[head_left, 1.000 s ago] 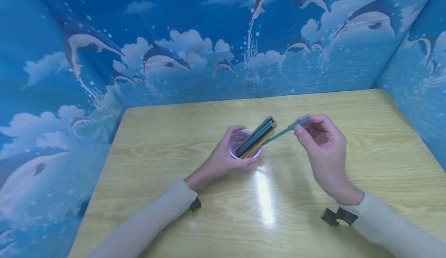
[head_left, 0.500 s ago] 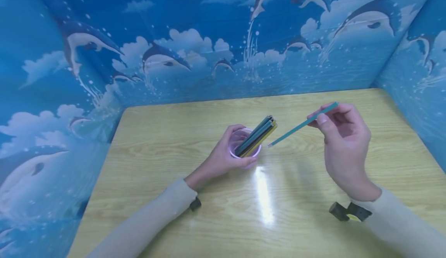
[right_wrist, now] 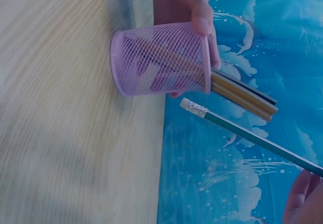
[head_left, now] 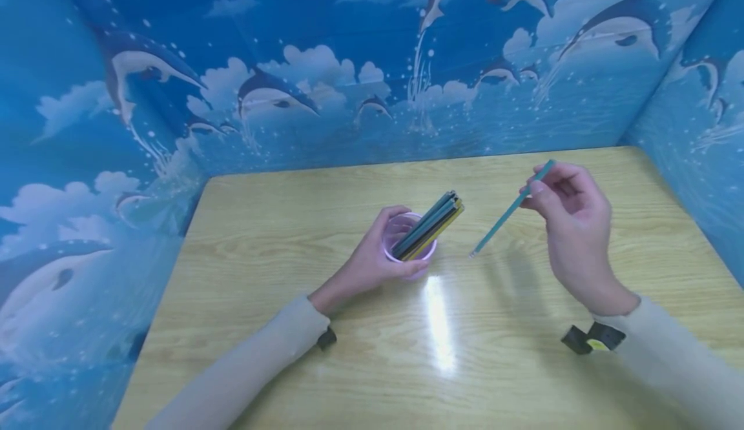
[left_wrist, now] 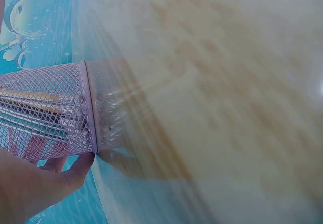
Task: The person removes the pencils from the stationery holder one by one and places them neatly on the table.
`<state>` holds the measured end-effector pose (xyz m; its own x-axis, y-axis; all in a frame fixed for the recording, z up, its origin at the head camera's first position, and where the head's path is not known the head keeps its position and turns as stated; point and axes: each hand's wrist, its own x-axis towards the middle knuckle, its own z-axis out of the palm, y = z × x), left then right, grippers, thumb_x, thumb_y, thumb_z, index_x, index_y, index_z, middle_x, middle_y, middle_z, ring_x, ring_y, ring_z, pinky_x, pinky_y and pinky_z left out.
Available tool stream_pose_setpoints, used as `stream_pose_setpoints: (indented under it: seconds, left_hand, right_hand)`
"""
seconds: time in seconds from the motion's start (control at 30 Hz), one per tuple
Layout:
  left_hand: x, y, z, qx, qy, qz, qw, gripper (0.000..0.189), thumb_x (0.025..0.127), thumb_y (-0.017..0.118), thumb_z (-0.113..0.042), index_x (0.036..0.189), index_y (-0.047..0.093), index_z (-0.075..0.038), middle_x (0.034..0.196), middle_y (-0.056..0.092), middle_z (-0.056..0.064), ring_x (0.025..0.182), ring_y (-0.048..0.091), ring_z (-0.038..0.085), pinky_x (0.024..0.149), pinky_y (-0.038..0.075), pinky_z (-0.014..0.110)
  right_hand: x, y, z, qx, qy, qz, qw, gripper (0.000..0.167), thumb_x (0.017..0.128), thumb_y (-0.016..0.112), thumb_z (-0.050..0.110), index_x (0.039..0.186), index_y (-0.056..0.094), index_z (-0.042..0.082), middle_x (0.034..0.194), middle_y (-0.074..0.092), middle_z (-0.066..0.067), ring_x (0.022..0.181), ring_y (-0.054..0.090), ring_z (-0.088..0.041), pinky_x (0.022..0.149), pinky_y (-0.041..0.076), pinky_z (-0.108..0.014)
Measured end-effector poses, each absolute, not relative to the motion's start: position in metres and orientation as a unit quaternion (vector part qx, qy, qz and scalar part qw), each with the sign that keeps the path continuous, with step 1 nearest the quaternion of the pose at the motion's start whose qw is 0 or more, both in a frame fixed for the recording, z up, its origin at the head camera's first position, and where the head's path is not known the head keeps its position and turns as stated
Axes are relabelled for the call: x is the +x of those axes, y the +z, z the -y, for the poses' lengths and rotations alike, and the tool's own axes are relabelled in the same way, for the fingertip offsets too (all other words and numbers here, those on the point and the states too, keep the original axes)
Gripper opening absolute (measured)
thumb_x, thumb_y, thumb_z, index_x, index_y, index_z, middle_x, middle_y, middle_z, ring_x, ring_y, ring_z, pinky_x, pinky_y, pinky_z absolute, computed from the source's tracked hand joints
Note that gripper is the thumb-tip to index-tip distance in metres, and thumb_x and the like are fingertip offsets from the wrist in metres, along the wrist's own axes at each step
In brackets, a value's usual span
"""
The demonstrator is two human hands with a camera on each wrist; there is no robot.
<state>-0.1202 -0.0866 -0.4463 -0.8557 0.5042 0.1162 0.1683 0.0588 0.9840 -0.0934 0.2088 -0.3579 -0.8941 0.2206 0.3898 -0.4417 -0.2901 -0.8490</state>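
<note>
A pink mesh pencil cup (right_wrist: 161, 60) stands on the table, and my left hand (head_left: 380, 249) grips it around the side near the rim. Inside it lean several pencils (head_left: 427, 226), green, black and yellow, their tops sticking out toward the right. My right hand (head_left: 572, 217) pinches a single green pencil (head_left: 508, 214) near its upper end, up in the air to the right of the cup. Its white eraser (right_wrist: 187, 104) points down and toward the cup, apart from it. In the left wrist view the fingers (left_wrist: 83, 168) press against the cup close to its base.
The wood-grain table (head_left: 279, 223) has a bright light reflection in front of the cup. Blue dolphin-print sheets (head_left: 325, 120) wall it in at the back, left and right. A black wrist camera (head_left: 593, 337) sits at the right sleeve.
My right hand has drawn the green pencil out of the cup and moved it right. The pencil has since tilted steeper. The left hand and cup have stayed in place.
</note>
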Motion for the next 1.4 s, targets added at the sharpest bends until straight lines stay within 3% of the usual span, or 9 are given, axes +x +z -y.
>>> stream_pose_setpoints:
  seconds: [0.23, 0.4, 0.6, 1.07, 1.4]
  left_hand:
    - [-0.121, -0.447, 0.087, 0.243, 0.644, -0.714, 0.126, 0.094, 0.080, 0.095, -0.002, 0.155, 0.041, -0.019, 0.147, 0.060, 0.006, 0.135, 0.061, 0.028, 0.118, 0.048, 0.042]
    - [-0.121, -0.448, 0.088, 0.243, 0.643, -0.715, 0.125, 0.093, 0.081, 0.095, -0.002, 0.155, 0.041, -0.021, 0.147, 0.060, 0.004, 0.135, 0.061, 0.028, 0.117, 0.048, 0.041]
    - [-0.118, -0.446, 0.090, 0.236, 0.643, -0.718, 0.126, 0.093, 0.082, 0.094, -0.001, 0.155, 0.041, -0.022, 0.146, 0.060, 0.003, 0.135, 0.061, 0.029, 0.118, 0.048, 0.042]
    - [-0.122, -0.447, 0.087, 0.241, 0.642, -0.717, 0.125, 0.094, 0.081, 0.095, -0.002, 0.156, 0.041, -0.020, 0.148, 0.060, 0.007, 0.135, 0.060, 0.031, 0.117, 0.048, 0.044]
    - [-0.122, -0.448, 0.087, 0.245, 0.642, -0.716, 0.124, 0.095, 0.080, 0.095, -0.003, 0.157, 0.041, -0.018, 0.148, 0.060, 0.009, 0.135, 0.060, 0.034, 0.117, 0.049, 0.045]
  right_hand:
    - [-0.104, -0.366, -0.212, 0.063, 0.775, 0.600, 0.186, 0.017, 0.103, 0.065, -0.012, 0.119, 0.067, -0.008, 0.114, 0.066, -0.018, 0.091, 0.069, -0.021, 0.080, 0.065, -0.026]
    - [-0.111, -0.373, -0.214, 0.068, 0.762, 0.621, 0.170, 0.029, 0.102, 0.065, -0.012, 0.130, 0.066, -0.006, 0.104, 0.067, -0.014, 0.087, 0.068, -0.019, 0.077, 0.064, -0.025]
    - [-0.118, -0.383, -0.217, 0.083, 0.738, 0.655, 0.139, 0.039, 0.104, 0.064, -0.010, 0.141, 0.062, 0.000, 0.104, 0.066, -0.013, 0.088, 0.068, -0.018, 0.076, 0.064, -0.024]
    - [-0.136, -0.411, -0.230, 0.040, 0.709, 0.705, -0.002, 0.042, 0.104, 0.070, -0.002, 0.144, 0.067, 0.011, 0.110, 0.066, -0.008, 0.094, 0.069, -0.016, 0.078, 0.065, -0.026]
    - [-0.146, -0.427, -0.231, 0.029, 0.633, 0.769, -0.086, 0.050, 0.103, 0.064, -0.005, 0.151, 0.052, -0.008, 0.110, 0.066, -0.010, 0.087, 0.070, -0.011, 0.079, 0.067, -0.033]
